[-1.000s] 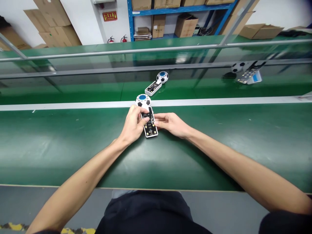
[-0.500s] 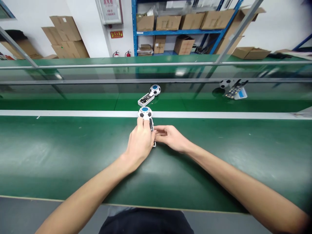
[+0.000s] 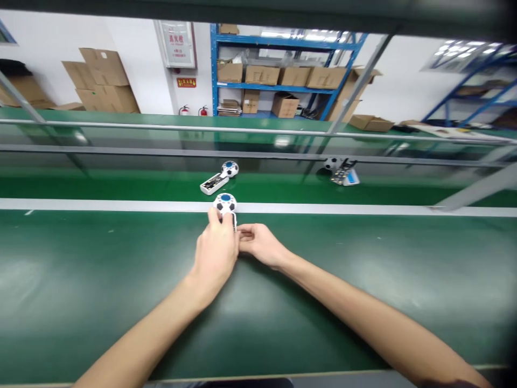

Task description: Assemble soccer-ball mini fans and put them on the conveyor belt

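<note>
One football-headed device: beneath left hand, ball end toward 12 o'clock
Left fingers: wrapped over, gripping, likely steadying it
Right hand: device's 4 o'clock, fingers bent; pinch hidden, can't tell
Ball end: round, black-and-white, blue-topped, likely plastic
Second device: 11 o'clock, boxy handle

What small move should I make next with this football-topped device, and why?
I'd probably ease the left grip back a little: it hides much of the football-topped device, leaving the ball end and a dark strip showing, while the right grip is close beside it, so the work looks hard to see.
</note>
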